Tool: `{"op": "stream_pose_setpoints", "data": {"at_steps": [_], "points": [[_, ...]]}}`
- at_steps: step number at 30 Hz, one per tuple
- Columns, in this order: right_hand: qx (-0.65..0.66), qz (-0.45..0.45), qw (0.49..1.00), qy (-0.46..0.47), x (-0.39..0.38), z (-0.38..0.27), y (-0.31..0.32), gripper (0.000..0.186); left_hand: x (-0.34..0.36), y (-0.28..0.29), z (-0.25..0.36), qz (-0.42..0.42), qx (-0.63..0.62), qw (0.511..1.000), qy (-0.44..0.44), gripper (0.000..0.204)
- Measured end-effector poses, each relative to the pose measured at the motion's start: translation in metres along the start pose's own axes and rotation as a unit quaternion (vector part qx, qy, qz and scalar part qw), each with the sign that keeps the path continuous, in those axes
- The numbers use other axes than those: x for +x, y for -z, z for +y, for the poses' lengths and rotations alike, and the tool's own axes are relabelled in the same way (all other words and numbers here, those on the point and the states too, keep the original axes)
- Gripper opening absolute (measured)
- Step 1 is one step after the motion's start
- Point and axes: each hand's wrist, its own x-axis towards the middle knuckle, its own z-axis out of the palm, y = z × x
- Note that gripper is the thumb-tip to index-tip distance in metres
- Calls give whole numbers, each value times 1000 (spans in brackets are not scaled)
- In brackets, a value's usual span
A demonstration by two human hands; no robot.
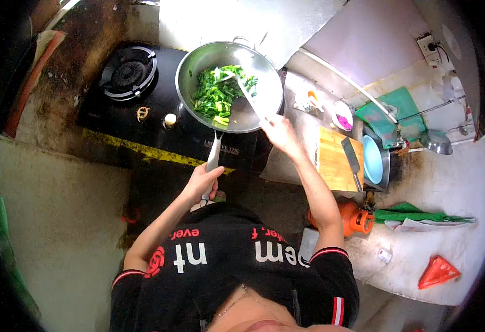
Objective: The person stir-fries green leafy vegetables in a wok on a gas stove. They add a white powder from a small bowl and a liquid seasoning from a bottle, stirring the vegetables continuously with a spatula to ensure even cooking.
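Wok [253,112] holding chopped greens [216,98], left fingers [214,172] wrapped round handle [214,156], right fingers [274,123] gripping spatula [247,95]

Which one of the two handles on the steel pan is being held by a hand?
The long handle on the near side: the left hand grips it, whereas no hand touches the small loop handle opposite.

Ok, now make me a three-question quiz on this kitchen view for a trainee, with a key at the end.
1. Which hand grips the handle of the wok?
2. True or false: the cleaver lies on the cutting board.
3. The right hand holds: A) a lid, B) a bowl, C) a long-handled utensil.

Key: 1. The left hand. 2. True. 3. C.
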Motion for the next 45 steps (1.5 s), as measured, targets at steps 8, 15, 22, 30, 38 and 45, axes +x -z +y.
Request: {"op": "stream_pose_setpoints", "data": {"at_steps": [8,15,22,30,38,45], "points": [[-53,-33,997,-49,-47,-15,62,38,2,-1,-1,7,3,1000,5,26],[133,-30,987,-88,1,18,-6,36,2,0,1,8,8,1000,2,28],[-41,-122,991,22,-87,-17,90,41,0,-1,0,20,11,1000,7,29],[23,63,997,32,-1,-1,4,39,0,-1,1,18,14,1000,9,27],[-39,-72,996,20,-16,-10,15,40,1,0,1,14,17,1000,0,26],[-33,-211,977,15,-58,-18,148,43,-1,-2,1,12,8,1000,5,26]]}}
